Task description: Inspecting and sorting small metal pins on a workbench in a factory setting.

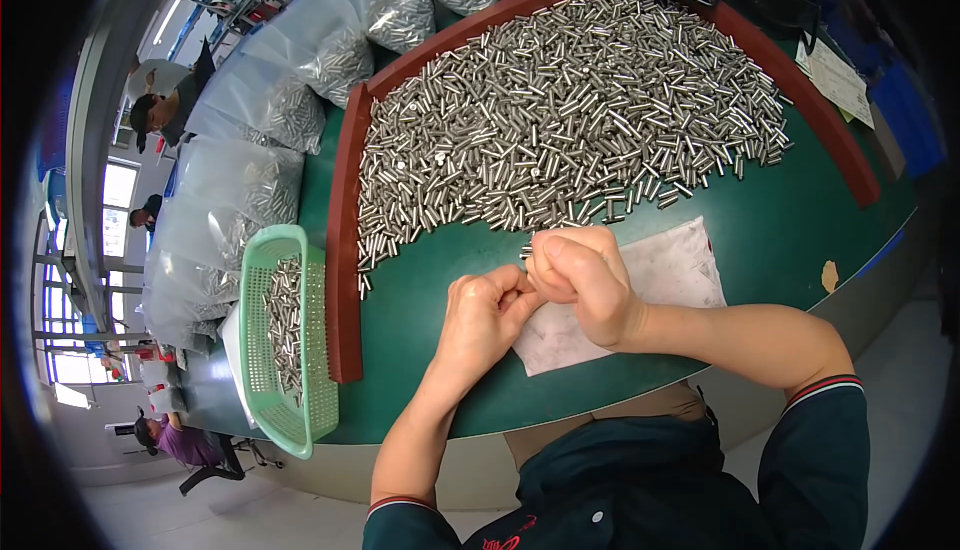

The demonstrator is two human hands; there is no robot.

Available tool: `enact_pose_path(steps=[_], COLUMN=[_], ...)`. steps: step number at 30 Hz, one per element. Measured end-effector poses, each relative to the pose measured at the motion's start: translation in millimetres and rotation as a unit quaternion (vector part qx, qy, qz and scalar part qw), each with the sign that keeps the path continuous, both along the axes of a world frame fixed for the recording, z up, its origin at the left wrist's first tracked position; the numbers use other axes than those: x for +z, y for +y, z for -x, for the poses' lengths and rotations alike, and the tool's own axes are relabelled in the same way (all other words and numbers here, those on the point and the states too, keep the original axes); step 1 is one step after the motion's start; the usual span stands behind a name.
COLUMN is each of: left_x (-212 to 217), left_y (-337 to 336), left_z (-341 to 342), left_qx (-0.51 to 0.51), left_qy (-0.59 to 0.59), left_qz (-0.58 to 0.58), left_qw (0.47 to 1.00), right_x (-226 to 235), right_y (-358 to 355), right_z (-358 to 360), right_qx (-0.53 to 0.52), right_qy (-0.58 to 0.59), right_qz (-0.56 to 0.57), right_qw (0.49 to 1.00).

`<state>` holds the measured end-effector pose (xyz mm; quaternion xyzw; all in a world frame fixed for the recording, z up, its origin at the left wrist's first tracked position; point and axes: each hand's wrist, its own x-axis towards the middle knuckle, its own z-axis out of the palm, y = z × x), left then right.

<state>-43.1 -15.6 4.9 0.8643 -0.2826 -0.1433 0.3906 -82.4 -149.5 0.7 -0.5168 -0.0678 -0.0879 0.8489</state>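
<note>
The left hand [480, 322] and right hand [585, 282] meet with fingers curled closed at the left part of a stained pale sheet [672, 265], what they grip, if anything, hidden; a few metal pins [560, 115] lie just beyond them, the main heap farther off. Under these spreads a green tabletop [430, 295], with bulging clear bags [235, 190] far left. A red-brown rail [345, 250] bounds the left, beside a green basket [318, 335], while green surface shows between sheet and right rail.
</note>
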Motion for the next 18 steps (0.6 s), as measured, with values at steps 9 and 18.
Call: enact_pose_path(steps=[9,18], left_x=[-2.6,-5.2], left_y=[2.6,18.8], left_z=[-0.6,-19.1], left_qx=[-0.006,0.015], left_qy=[-0.021,0.507], left_qz=[-0.006,0.385], left_qw=[1.000,0.771], right_x=[10.4,16.9], right_y=[-16.9,-36.8], right_z=[-8.8,-18.0], right_qx=[0.041,-0.009], right_qy=[0.028,0.019], right_qz=[-0.094,-0.226], right_qw=[0.994,0.974])
